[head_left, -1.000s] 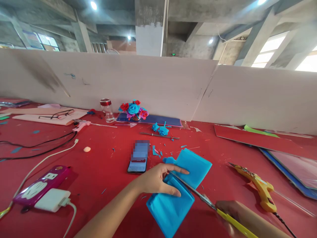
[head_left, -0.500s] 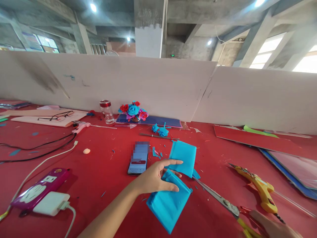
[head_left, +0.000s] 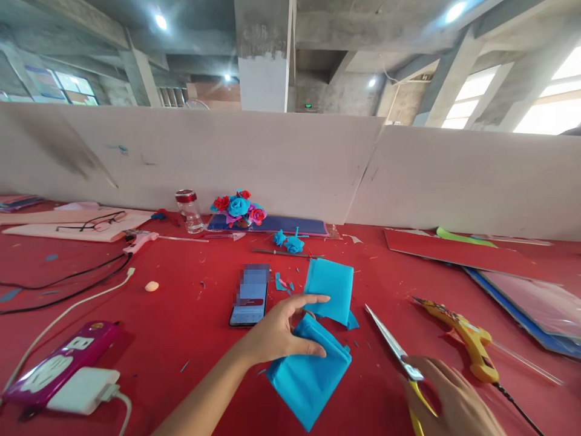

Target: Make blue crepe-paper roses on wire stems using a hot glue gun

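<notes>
Scissors (head_left: pixel 399 357) with yellow handles lie at the lower right of the frame, blades together and pointing up-left on the red table (head_left: pixel 190 339); the right hand (head_left: pixel 447 399) rests over their handles, fingers loosely curled, though whether it truly grips them I cannot tell; the left hand (head_left: pixel 281 330), at lower centre, presses a folded blue sheet (head_left: pixel 311 375) to the table, thumb on top and forefinger stretched out; a second blue piece (head_left: pixel 330 289) lies just above it, touching that forefinger's tip; a phone (head_left: pixel 249 300) sits just left of the hand; a yellow glue gun (head_left: pixel 463 336) lies right of the scissors; paper flowers (head_left: pixel 238 209) stand at centre, near the white partition (head_left: pixel 408 175).
</notes>
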The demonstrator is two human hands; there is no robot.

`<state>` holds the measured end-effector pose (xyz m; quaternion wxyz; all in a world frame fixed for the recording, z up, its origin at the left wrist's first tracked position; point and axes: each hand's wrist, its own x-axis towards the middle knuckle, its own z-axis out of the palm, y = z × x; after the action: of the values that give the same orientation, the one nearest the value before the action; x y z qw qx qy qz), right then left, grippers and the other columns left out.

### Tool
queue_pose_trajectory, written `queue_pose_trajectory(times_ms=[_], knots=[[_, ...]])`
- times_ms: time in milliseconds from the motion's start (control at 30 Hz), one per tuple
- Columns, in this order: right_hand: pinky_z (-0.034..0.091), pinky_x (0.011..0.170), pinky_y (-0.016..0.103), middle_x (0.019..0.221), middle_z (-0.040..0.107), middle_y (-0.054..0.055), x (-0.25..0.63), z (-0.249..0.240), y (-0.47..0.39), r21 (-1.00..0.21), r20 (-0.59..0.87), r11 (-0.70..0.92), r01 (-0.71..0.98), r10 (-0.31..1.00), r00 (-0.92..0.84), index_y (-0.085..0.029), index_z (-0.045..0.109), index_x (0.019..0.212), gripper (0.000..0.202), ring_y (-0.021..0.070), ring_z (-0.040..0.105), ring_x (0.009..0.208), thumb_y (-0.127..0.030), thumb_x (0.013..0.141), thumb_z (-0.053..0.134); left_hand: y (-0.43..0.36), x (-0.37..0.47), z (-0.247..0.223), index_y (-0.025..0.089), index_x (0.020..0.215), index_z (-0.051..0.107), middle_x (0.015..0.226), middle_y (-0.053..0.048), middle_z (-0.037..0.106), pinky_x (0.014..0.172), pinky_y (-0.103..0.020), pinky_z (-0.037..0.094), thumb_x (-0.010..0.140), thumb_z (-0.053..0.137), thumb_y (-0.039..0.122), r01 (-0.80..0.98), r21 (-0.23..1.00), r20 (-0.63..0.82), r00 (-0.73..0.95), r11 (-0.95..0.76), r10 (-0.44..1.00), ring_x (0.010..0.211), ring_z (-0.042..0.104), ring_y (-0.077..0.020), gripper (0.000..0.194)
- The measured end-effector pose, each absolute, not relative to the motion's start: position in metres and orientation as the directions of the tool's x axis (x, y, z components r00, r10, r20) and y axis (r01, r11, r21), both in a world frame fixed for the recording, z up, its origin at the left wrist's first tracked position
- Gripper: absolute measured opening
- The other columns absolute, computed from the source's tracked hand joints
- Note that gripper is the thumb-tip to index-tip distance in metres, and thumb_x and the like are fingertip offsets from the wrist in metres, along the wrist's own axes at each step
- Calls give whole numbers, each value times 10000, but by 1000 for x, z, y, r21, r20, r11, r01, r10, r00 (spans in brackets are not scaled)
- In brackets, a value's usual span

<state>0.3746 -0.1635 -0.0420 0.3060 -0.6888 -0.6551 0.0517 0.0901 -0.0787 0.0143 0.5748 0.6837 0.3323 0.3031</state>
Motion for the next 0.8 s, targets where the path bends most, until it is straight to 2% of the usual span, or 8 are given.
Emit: queue_pose_trajectory(times_ms=[67, 167, 300, 400, 500, 600, 700, 800], knots=[[539, 714, 376, 1035, 679, 111, 347, -20, -148, -669, 248, 94, 737, 963, 102, -230, 624, 1056, 409, 290, 643, 902, -456, 716, 589, -80, 91, 16, 323, 1224, 516, 1238, -44, 545, 888, -367, 440, 605, 784, 270, 96, 987, 40, 633, -130, 773, 1058, 543, -234, 676], [503, 831, 360, 1171, 626, 101, 317, 4, -122, -927, 120, 168, 336, 980, -158, -227, 581, 1154, 427, 261, 609, 1001, -431, 779, 578, -82, 94, 17, 322, 1191, 553, 1259, -29, 543, 945, -373, 402, 595, 790, 273, 111, 979, 56, 670, -174, 740, 1136, 494, -248, 643], [505, 781, 361, 980, 706, 79, 309, 9, -94, -1000, 4, 0, -18, 972, -233, -193, 677, 981, 316, 242, 648, 865, -424, 777, 605, -82, 96, 14, 321, 1202, 541, 1264, -35, 538, 926, -377, 411, 590, 792, 279, 128, 979, 36, 652, -156, 757, 1116, 503, -250, 663], [519, 661, 338, 782, 723, 64, 320, -3, -82, -980, -31, -31, -198, 1000, -4, -177, 696, 817, 261, 217, 655, 683, -407, 694, 688, -78, 94, 11, 292, 1197, 533, 1268, -65, 526, 804, -337, 470, 618, 773, 286, 40, 998, 16, 560, -46, 829, 995, 565, -223, 626], [509, 567, 309, 650, 698, 31, 332, -16, -71, -967, -30, 25, -255, 977, 209, -188, 670, 705, 248, 195, 625, 570, -404, 605, 739, -67, 91, 7, 214, 1062, 602, 1120, -82, 608, 707, -283, 478, 672, 722, 340, -92, 996, 11, 355, 23, 935, 878, 601, -195, 427], [486, 550, 273, 623, 673, 4, 340, -24, -57, -968, 29, 102, -228, 952, 305, -189, 659, 717, 262, 167, 592, 557, -409, 596, 735, -46, 95, 5, 146, 904, 615, 852, -59, 643, 589, -247, 463, 699, 658, 428, -104, 994, 9, -78, -18, 997, 717, 604, -174, 351], [446, 531, 239, 640, 648, -12, 345, -30, -48, -967, 97, 177, -182, 920, 381, -178, 655, 757, 273, 133, 536, 548, -404, 622, 724, -13, 111, 7, 162, 992, 549, 966, -70, 612, 617, -239, 460, 803, 506, 446, -65, 994, 67, -215, -83, 974, 826, 595, -183, 344], [409, 520, 219, 643, 617, -27, 349, -32, -48, -961, 159, 241, -137, 884, 439, -182, 640, 785, 257, 112, 486, 544, -403, 667, 696, 18, 133, 13, 154, 1163, 458, 1141, -137, 546, 683, -288, 476, 864, 399, 412, -6, 995, 98, -212, -102, 972, 935, 584, -214, 399]])
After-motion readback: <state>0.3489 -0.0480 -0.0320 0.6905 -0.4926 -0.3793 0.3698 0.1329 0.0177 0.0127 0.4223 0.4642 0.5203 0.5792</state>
